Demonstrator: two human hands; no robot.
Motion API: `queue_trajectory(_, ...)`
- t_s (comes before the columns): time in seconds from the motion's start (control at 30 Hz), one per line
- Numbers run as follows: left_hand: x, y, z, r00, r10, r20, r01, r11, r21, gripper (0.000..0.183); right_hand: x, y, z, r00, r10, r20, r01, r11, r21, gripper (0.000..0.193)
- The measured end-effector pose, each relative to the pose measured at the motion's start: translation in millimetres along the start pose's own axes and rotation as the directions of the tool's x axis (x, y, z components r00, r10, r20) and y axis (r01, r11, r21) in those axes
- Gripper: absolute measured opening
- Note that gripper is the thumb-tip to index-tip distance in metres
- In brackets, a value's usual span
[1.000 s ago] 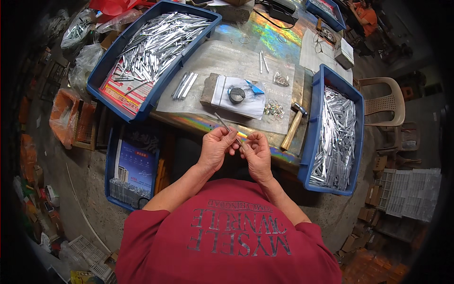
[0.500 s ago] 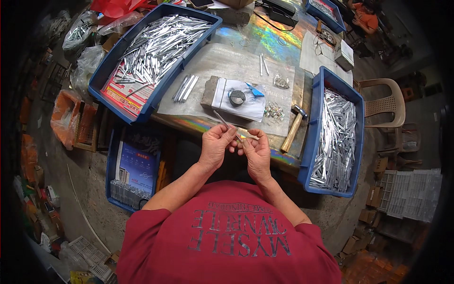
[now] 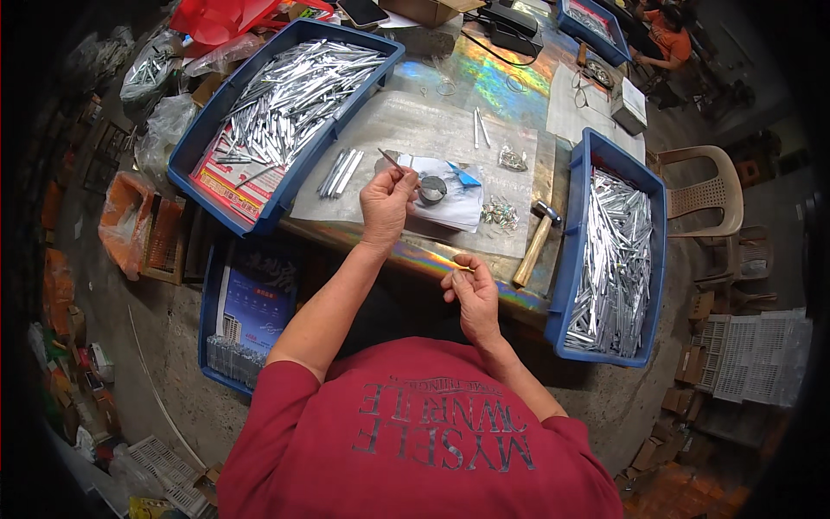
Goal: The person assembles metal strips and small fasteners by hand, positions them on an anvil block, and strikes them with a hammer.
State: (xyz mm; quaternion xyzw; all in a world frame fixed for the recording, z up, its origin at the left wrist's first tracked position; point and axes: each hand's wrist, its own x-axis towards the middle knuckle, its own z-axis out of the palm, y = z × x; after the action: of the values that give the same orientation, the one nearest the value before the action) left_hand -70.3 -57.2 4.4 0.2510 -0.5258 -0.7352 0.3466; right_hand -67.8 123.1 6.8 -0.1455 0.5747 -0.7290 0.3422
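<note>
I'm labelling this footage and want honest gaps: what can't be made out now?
In the head view:
Thin rod: gripped part hidden by the left hand.
Yellowish piece: too small to identify, partly covered by the right hand.
Pile of small parts: pieces too small to tell apart.
Dark phone: cut off by the top edge.

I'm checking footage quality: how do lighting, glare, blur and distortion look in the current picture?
Head view: black corners, straight edges bowing toward the rim; same view: bright glints on the thin silvery metallic strips, rainbow sheen on the glossy tabletop, dim toward the edges; bare left hand and bare right hand readable, without obvious motion blur.
</note>
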Motion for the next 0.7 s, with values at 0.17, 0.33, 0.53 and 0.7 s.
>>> queue_trajectory(0.17, 2.1, -2.9, 3.8, 0.999, 0.033, 0.009, -0.034, 0.997, 0.073, 0.009, -0.2, 1.1, -2.1, 1.0, 0.003, -0.008, -0.003, 1.0, -0.005, 0.022)
queue_trajectory(0.33, 0.6, -0.8, 7.0, 0.999, 0.037, 0.001, -0.037, 0.997, 0.071, 0.007, -0.2, 2.5, -2.9, 1.0, 0.009, -0.006, -0.009, 1.0, -0.006, 0.022)
queue_trajectory(0.53, 1.9, -6.2, 5.1, 0.998, 0.058, -0.003, -0.058, 0.993, 0.101, 0.007, -1.1, 3.7, -3.8, 1.0, 0.003, -0.012, -0.003, 1.0, -0.015, 0.022)
queue_trajectory(0.7, 1.9, -9.1, 2.7, 0.998, 0.067, 0.002, -0.067, 0.992, 0.108, 0.01, -1.1, 4.2, -4.4, 1.0, 0.01, -0.018, -0.01, 1.0, -0.013, 0.023)
